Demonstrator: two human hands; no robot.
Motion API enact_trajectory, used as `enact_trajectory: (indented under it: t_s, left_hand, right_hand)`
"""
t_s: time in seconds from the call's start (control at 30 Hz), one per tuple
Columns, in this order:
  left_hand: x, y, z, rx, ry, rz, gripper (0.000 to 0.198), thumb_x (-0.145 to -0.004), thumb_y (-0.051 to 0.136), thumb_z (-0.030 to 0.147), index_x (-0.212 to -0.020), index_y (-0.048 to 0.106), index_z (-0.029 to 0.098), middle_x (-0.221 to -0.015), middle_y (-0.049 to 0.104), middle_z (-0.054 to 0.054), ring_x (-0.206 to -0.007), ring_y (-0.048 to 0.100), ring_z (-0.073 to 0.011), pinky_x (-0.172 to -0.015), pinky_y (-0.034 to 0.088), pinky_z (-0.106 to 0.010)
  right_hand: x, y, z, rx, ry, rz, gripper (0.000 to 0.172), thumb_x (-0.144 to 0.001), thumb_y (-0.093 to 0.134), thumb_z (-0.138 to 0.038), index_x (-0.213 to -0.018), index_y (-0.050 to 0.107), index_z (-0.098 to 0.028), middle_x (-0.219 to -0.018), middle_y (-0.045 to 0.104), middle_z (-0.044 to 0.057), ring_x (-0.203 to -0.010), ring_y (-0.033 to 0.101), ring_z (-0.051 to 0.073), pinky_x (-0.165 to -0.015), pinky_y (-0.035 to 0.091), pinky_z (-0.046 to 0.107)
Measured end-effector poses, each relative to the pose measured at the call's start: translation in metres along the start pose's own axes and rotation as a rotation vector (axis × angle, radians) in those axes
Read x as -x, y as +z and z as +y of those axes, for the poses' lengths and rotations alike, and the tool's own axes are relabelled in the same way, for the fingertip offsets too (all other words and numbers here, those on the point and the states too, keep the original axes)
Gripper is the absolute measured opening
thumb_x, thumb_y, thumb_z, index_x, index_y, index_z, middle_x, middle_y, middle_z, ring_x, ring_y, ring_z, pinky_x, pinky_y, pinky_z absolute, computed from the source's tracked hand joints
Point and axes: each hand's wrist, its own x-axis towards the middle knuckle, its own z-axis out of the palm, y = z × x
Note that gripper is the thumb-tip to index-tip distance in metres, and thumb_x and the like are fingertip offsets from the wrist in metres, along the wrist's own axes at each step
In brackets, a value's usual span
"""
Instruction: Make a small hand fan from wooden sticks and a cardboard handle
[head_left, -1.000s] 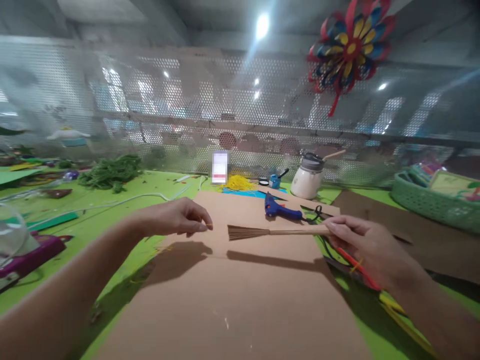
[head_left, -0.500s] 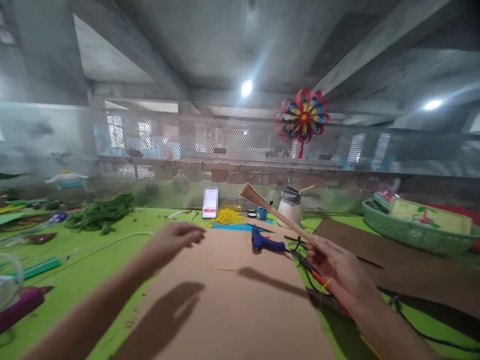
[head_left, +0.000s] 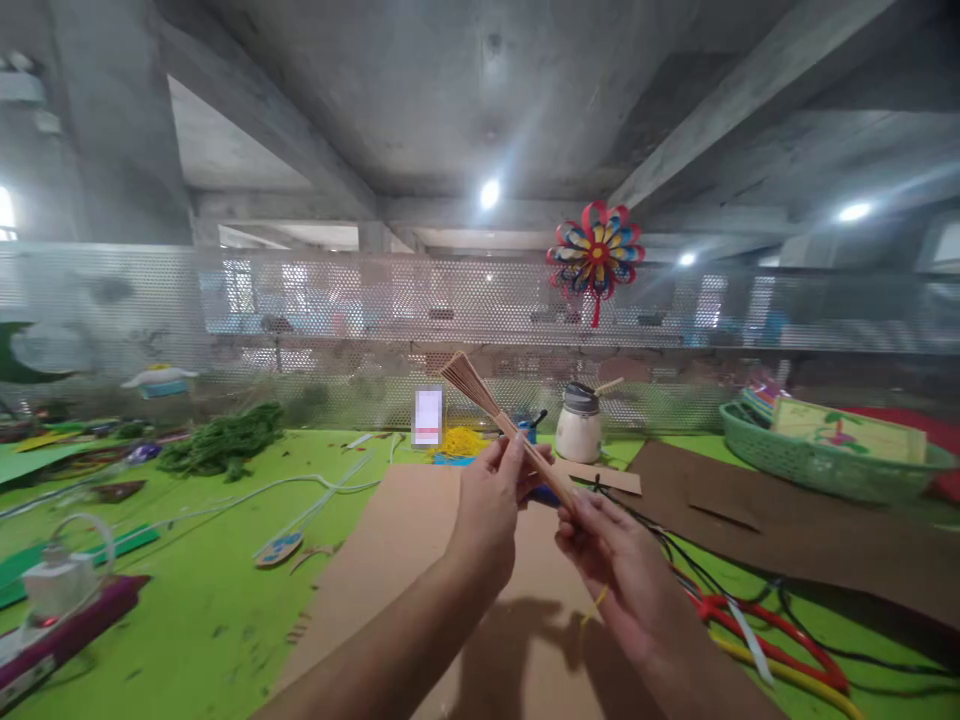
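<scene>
Both hands hold a folded brown paper fan (head_left: pixel 472 385) above the cardboard sheet (head_left: pixel 397 530). Its pleats spread at the upper left end and are pressed into a narrow bundle toward the lower right. My left hand (head_left: pixel 487 510) pinches it near the middle, just below the spread part. At the lower end, my right hand (head_left: pixel 615 560) grips the bundle between thumb and fingers. A bit of yellow thread (head_left: pixel 598 605) dangles at the right hand. Behind the hands, the blue glue gun (head_left: pixel 546 494) lies on the cardboard, mostly hidden.
A phone (head_left: pixel 427 416), yellow shredded strands (head_left: pixel 463 441) and a lidded jar (head_left: pixel 579 430) stand at the back. Red-handled scissors (head_left: pixel 780 640) and black cords lie right, before a green basket (head_left: pixel 825 455). A purple power strip (head_left: pixel 75 635) sits left, with green yarn (head_left: pixel 225 440) behind.
My left hand has come from the left, apart from the fan, to pinch its middle. My right hand has moved left and down with the fan. The view has shifted slightly.
</scene>
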Motion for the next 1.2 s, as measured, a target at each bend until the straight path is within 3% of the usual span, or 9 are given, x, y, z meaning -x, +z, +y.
enact_trajectory:
  t_s: [0.23,0.33,0.43,0.53,0.63,0.7,0.8,1.0,1.2]
  left_hand:
    - [0.005,-0.019,0.004,0.118,-0.053,-0.011,0.023,-0.085,0.069,0.037,-0.091,0.057,0.018,-0.074,0.065,0.000,-0.070,0.067,-0.0152,-0.068,0.051,-0.027]
    - [0.009,-0.029,0.005,0.117,-0.092,-0.029,0.025,-0.084,0.071,0.037,-0.090,0.057,0.017,-0.070,0.062,0.002,-0.061,0.062,-0.0114,-0.060,0.048,-0.023]
    - [0.017,-0.038,0.006,0.107,-0.150,-0.073,0.028,-0.082,0.073,0.038,-0.089,0.059,0.015,-0.068,0.061,0.001,-0.056,0.058,-0.0096,-0.054,0.043,-0.020]
    - [0.028,-0.046,0.007,0.103,-0.207,-0.115,0.030,-0.080,0.075,0.038,-0.087,0.060,0.013,-0.066,0.061,0.000,-0.053,0.055,-0.0084,-0.048,0.038,-0.018]
    - [0.036,-0.051,0.007,0.092,-0.266,-0.148,0.031,-0.080,0.075,0.038,-0.089,0.062,0.012,-0.066,0.060,-0.001,-0.049,0.050,-0.0059,-0.046,0.034,-0.016]
    - [0.041,-0.053,0.006,0.076,-0.312,-0.159,0.032,-0.080,0.076,0.040,-0.089,0.063,0.013,-0.065,0.060,0.000,-0.049,0.049,-0.0051,-0.045,0.032,-0.016]
    - [0.046,-0.056,0.005,0.043,-0.356,-0.182,0.037,-0.078,0.077,0.044,-0.093,0.064,0.013,-0.063,0.058,0.001,-0.047,0.045,-0.0044,-0.043,0.028,-0.016]
    - [0.057,-0.066,0.008,0.026,-0.389,-0.211,0.036,-0.082,0.075,0.043,-0.099,0.066,0.013,-0.061,0.056,0.001,-0.047,0.047,-0.0048,-0.046,0.028,-0.015]
    - [0.063,-0.073,0.009,0.128,-0.398,-0.265,0.033,-0.081,0.074,0.040,-0.096,0.068,0.012,-0.058,0.055,0.001,-0.041,0.041,-0.0041,-0.041,0.022,-0.017]
  right_hand:
    - [0.019,0.006,0.027,0.203,0.101,-0.182,0.035,-0.067,0.088,-0.042,-0.084,0.077,-0.013,-0.073,0.073,0.006,-0.066,0.064,0.015,-0.064,0.053,0.025]
    - [0.018,-0.001,0.024,0.562,-0.062,-0.258,0.041,-0.081,0.073,-0.053,-0.083,0.076,-0.013,-0.080,0.074,0.009,-0.074,0.065,0.020,-0.069,0.052,0.030]
    - [0.006,-0.007,0.003,0.838,-0.347,-0.231,0.039,-0.087,0.063,-0.051,-0.085,0.075,-0.013,-0.082,0.074,0.011,-0.077,0.066,0.023,-0.070,0.053,0.034]
    - [-0.015,-0.003,-0.031,0.906,-0.502,-0.219,0.031,-0.090,0.059,-0.043,-0.094,0.072,-0.015,-0.091,0.075,0.011,-0.084,0.067,0.025,-0.078,0.053,0.038]
    - [-0.037,0.009,-0.066,0.953,-0.651,-0.247,0.023,-0.084,0.063,-0.031,-0.103,0.069,-0.019,-0.112,0.069,0.010,-0.104,0.062,0.027,-0.091,0.049,0.042]
    - [-0.049,0.021,-0.083,0.996,-0.710,-0.319,0.031,-0.076,0.065,-0.022,-0.107,0.069,-0.022,-0.123,0.065,0.009,-0.113,0.058,0.027,-0.096,0.046,0.043]
    - [-0.064,0.039,-0.098,1.067,-0.694,-0.477,0.035,-0.067,0.067,-0.012,-0.099,0.074,-0.025,-0.122,0.067,0.007,-0.119,0.055,0.028,-0.098,0.045,0.044]
    - [-0.077,0.060,-0.102,1.051,-0.494,-0.767,0.004,-0.072,0.076,-0.025,-0.073,0.073,-0.023,-0.101,0.071,0.006,-0.098,0.065,0.024,-0.088,0.051,0.040]
    - [-0.078,0.057,-0.099,0.908,-0.338,-0.756,0.009,-0.078,0.074,-0.027,-0.075,0.069,-0.021,-0.096,0.074,0.007,-0.094,0.067,0.022,-0.088,0.051,0.040]
